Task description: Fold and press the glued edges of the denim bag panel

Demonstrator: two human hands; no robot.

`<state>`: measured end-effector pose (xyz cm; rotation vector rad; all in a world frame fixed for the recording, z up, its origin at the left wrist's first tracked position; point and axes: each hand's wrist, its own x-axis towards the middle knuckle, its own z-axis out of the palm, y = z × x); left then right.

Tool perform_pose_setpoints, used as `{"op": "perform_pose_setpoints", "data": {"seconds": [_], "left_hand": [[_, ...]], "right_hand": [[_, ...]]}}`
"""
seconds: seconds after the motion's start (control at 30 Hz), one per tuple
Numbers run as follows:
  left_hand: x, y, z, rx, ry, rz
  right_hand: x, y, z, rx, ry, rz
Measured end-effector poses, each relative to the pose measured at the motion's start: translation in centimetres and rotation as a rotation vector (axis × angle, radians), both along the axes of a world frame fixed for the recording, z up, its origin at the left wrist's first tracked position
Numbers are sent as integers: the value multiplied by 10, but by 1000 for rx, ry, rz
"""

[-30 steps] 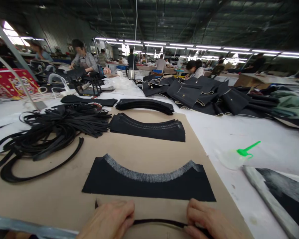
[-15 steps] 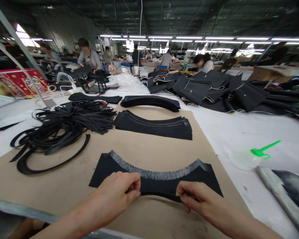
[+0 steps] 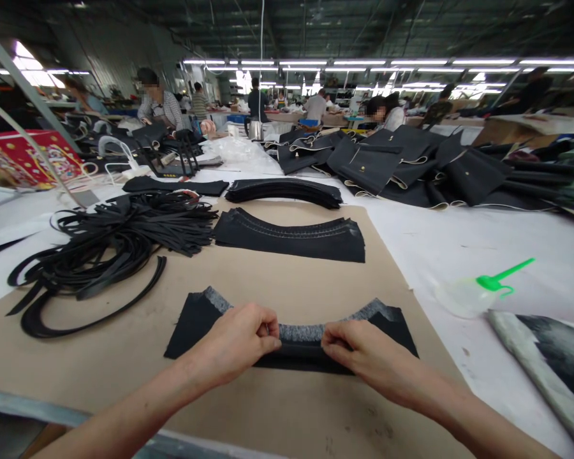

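My left hand (image 3: pixel 251 335) and my right hand (image 3: pixel 351 344) are both closed in a pinch. Between them runs a short stretch of a narrow black strip (image 3: pixel 300 350), its ends hidden by my fingers. It lies along the lower side of a fuzzy grey band (image 3: pixel 299 333), on the curved inner edge of a black fabric piece (image 3: pixel 189 328). That piece rests flat on brown paper, partly covered by my hands and forearms. Whether the strip touches the band along its whole length I cannot tell.
Beyond lie a stitched curved stack (image 3: pixel 291 239) and another black stack (image 3: pixel 284 191). Loose black strips (image 3: pixel 138 229) heap at left. A clear bottle with a green spout (image 3: pixel 492 282) stands at right. Black panels (image 3: pixel 402 162) pile up behind; co-workers sit farther back.
Both hands have moved away from me, from the fabric's lower edge up to the grey band, carrying the black strip. They are slightly closer together. The view has shifted a little.
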<state>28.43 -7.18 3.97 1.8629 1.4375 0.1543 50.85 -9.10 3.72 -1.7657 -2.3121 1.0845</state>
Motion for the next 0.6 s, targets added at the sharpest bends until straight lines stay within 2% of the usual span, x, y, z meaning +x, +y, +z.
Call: {"op": "perform_pose_setpoints", "data": {"seconds": [0.3, 0.6], "left_hand": [[9, 11, -17, 64, 71, 11], [15, 16, -23, 83, 94, 17]], "right_hand": [[-7, 7, -6, 94, -200, -75], [-8, 13, -15, 177, -285, -126]]}}
